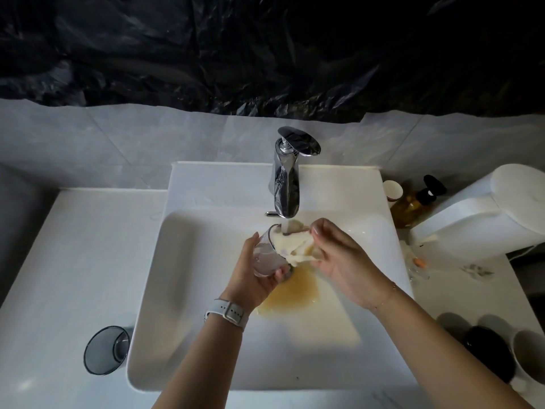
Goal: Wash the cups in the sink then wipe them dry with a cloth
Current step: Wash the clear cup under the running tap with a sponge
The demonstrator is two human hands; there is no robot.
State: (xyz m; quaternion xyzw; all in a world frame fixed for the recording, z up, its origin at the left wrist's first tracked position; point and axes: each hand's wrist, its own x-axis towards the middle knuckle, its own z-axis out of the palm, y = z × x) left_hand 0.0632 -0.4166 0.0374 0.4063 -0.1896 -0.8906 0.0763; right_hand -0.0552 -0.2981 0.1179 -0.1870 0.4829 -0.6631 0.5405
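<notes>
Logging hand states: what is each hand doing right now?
Left hand: closed around the clear cup.
Right hand: pinching the pale cloth at the cup's mouth.

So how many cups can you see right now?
5. A clear cup in the left hand under the tap, a grey cup left of the sink, a paper cup behind right, a black cup and white cup front right. More may be hidden.

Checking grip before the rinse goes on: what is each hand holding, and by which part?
Left hand grips the clear cup around its side wall. Right hand pinches the pale cloth at the cup's mouth, under the tap.
</notes>
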